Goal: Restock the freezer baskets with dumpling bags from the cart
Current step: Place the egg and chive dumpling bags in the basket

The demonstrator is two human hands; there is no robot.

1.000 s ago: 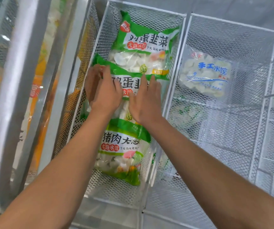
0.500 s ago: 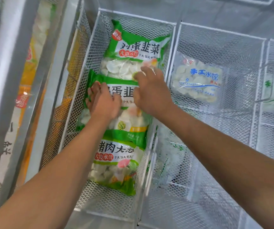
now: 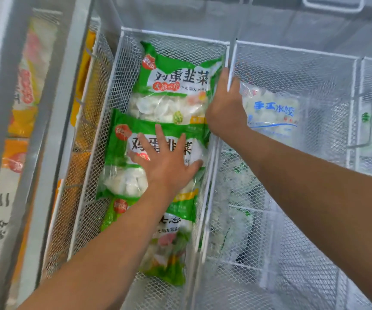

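1. Far left, orange-and-yellow packets sit behind the freezer's grey frame, out of play.
2. In the left wire basket, three green dumpling bags lie overlapped front to back: far bag, middle bag, near bag. Each is glossy green film with a clear window showing pale dumplings, soft and slightly crumpled.
3. The left hand lies flat on the middle bag, fingers spread, pressing down.
4. The right hand works the far bag's right edge by the basket wall; fingers look fairly straight, but whether they pinch the film cannot be told.
5. This looks like the settling step, squaring the stack; next would call for freeing both hands and reaching to the cart, which is out of view.
6. Right, a clear blue-lettered dumpling bag lies in the neighbouring basket.
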